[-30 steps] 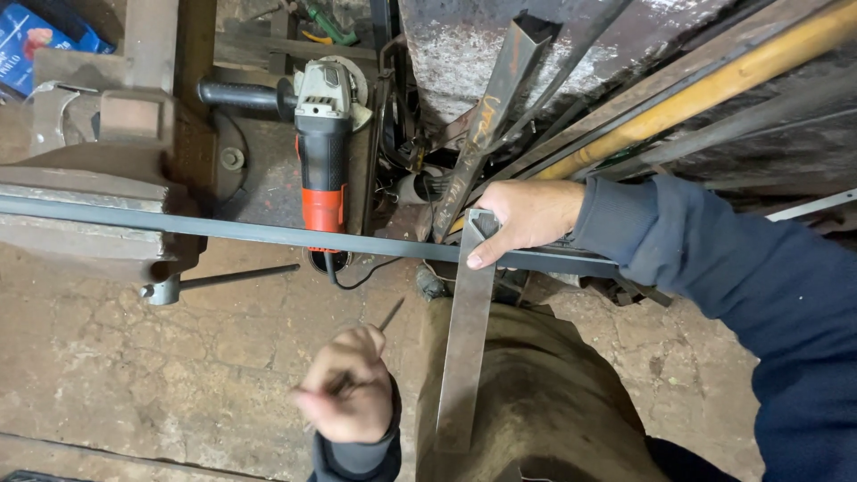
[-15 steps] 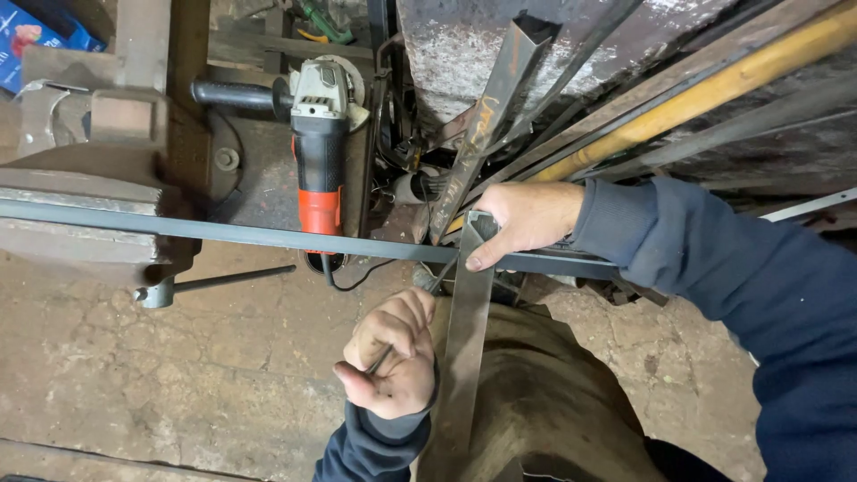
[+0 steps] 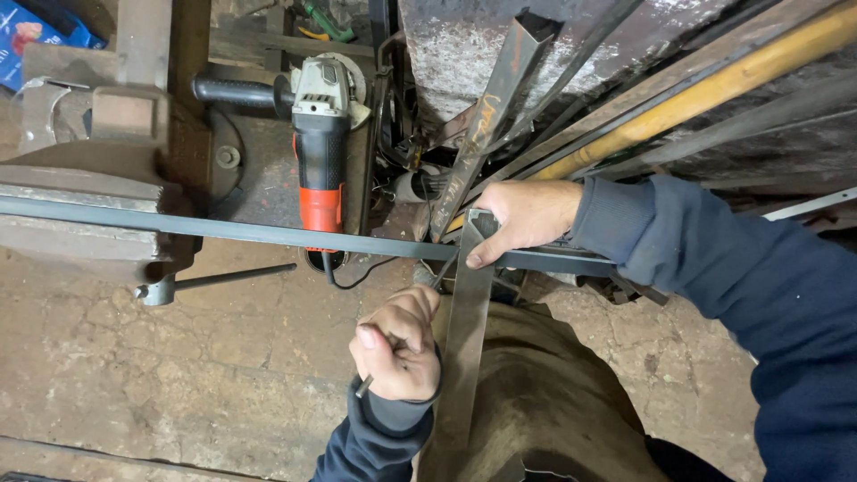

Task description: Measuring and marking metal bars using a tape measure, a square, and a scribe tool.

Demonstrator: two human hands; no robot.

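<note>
At the far left a heavy vise clamps one end of a long steel bar that runs level across the scene to the right. Behind the bar, on the worn table, an angle grinder lies with its red-and-black body pointing toward the near side and its cord hanging just under the bar.

Near the middle, the left hand is closed in a fist around a thin metal scriber, whose end pokes out below the fist; its working tip is hidden. That fist sits just beside the left edge of a flat steel strip, which stands crosswise over the long bar and reaches down toward the person's legs.

To the right, the right hand presses its fingers around the strip's top end, pinning it onto the bar where the two cross.

The likely trouble is the strip pivoting under the single pinning hand, which would throw off any mark made along its edge. The scriber could also skate off the steel toward the right thumb. The bar's far right end seems unsupported, so it may flex.
</note>
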